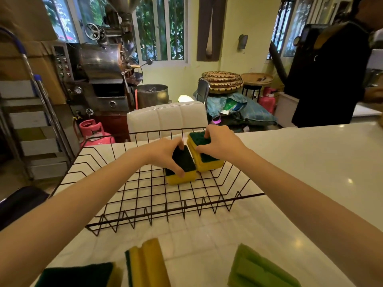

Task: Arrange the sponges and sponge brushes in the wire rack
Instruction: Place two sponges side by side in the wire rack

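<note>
Left hand [165, 154]: palm down, fingers [179, 172] curled in a grip.
Right hand [219, 141]: palm down, fingers bent, gripping.
Arms: both bare, reaching forward, converging, hands close together.

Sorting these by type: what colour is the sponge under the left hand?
Yellow, dark green scouring top: sponge, left hand, head view.

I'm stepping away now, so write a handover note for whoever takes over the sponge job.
Left hand: grip on a single sponge on the floor of the wire rack.
Right hand: resting on the sponge stack beside it, at the rack's far right.
Done: those sponges are in the rack.
Left: three pieces wait on the counter in front of the rack: a dark-topped sponge, a yellow sponge and a green sponge.
</note>
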A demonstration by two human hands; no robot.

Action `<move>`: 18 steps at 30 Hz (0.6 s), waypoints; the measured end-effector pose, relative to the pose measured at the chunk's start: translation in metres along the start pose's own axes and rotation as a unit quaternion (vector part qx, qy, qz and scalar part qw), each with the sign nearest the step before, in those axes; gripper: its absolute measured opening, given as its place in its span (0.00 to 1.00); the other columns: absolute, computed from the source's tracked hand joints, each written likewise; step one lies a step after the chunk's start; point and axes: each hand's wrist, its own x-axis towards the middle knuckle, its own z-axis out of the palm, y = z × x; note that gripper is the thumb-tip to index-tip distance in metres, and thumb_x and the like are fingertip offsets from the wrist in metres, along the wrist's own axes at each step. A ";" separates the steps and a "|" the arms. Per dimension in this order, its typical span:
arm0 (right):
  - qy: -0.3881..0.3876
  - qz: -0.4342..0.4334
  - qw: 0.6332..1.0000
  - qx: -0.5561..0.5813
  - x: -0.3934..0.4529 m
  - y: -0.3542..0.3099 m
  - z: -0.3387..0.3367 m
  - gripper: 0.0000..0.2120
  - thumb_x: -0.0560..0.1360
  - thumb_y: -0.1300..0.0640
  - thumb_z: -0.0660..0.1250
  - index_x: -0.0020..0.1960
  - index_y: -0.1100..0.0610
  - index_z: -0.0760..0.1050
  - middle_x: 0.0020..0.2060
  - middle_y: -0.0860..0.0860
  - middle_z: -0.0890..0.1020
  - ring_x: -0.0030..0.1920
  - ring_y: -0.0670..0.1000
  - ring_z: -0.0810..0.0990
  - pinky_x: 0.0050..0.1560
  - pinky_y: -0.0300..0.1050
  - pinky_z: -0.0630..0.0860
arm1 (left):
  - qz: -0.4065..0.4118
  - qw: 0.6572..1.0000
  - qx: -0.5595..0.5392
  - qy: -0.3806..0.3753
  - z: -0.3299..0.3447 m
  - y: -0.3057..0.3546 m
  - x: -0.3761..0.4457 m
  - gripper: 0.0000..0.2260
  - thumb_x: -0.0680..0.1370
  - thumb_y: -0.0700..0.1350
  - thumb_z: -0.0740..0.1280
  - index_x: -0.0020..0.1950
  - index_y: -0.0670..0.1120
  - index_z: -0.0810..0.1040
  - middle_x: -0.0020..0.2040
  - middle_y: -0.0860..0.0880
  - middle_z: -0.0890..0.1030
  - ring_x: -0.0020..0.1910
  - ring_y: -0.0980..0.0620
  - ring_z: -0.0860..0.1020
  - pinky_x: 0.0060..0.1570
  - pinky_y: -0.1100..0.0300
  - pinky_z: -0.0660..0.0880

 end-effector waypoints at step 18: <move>-0.065 0.024 0.997 -0.024 0.016 0.002 0.030 0.16 0.71 0.50 0.67 0.50 0.60 0.72 0.31 0.49 0.68 0.39 0.51 0.72 0.28 0.40 0.62 | 0.011 0.999 -0.034 0.007 0.005 -0.010 0.002 0.33 0.66 0.50 0.74 0.66 0.48 0.63 0.61 0.46 0.72 0.52 0.52 0.70 0.45 0.63 0.71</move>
